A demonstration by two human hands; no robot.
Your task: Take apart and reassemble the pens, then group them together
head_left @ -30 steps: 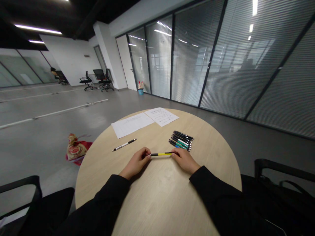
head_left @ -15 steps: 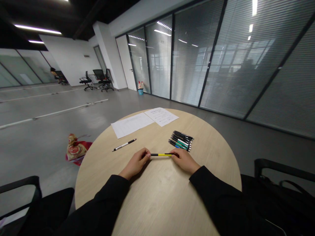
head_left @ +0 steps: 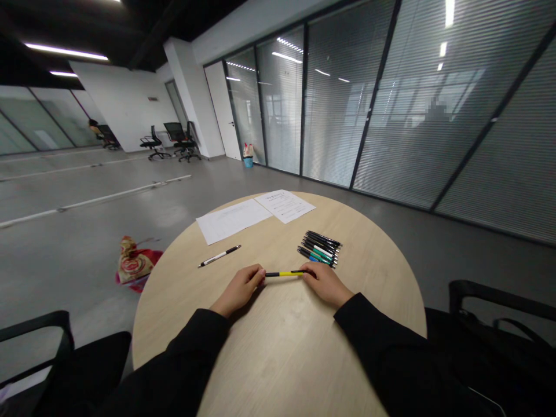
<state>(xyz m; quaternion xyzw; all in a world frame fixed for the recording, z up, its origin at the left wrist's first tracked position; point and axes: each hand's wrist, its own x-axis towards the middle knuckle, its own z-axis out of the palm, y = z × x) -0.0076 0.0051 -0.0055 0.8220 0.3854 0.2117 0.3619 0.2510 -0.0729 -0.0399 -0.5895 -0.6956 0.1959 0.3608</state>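
Observation:
A yellow and black pen lies level between my two hands, just over the round wooden table. My left hand pinches its black end between thumb and fingers. At the yellow end, with the dark clip, my right hand is closed; its fingertips hide that tip. Right behind my right hand is a row of several pens, mostly black, with green, white and blue barrels among them. A single white and black pen lies slantwise beyond my left hand.
Two printed sheets lie at the table's far side. A red and tan bag stands on the floor to the left. Black armchairs flank the table, one at left and one at right.

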